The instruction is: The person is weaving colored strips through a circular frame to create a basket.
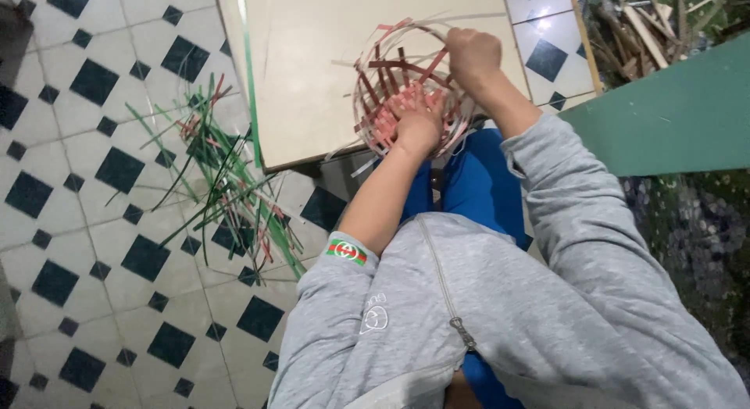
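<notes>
Floor stays open left of the knees. The left hand [414, 120] presses spread fingers inside the half-woven basket [391, 81], held above the board's [312, 65] near edge; the right hand [473, 53] is clenched on its rim. Green strips [226, 182] litter the tiles.

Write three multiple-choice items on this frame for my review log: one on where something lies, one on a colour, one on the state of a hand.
1. Where does the loose pile of strips lie?
A. on the tiled floor, left of the board
B. on the pale board
C. inside the basket

2. What colour are most strips in that pile?
A. yellow
B. green
C. white

3. What is the right hand doing?
A. resting flat on the board
B. hanging free of everything
C. closed on a strip at the rim of the half-woven basket

Answers:
1 A, the pile spreads over the black-and-white tiles.
2 B, green dominates, with a few reddish strips.
3 C, its fist grips at the rim, while the left hand presses inside the basket.
</notes>
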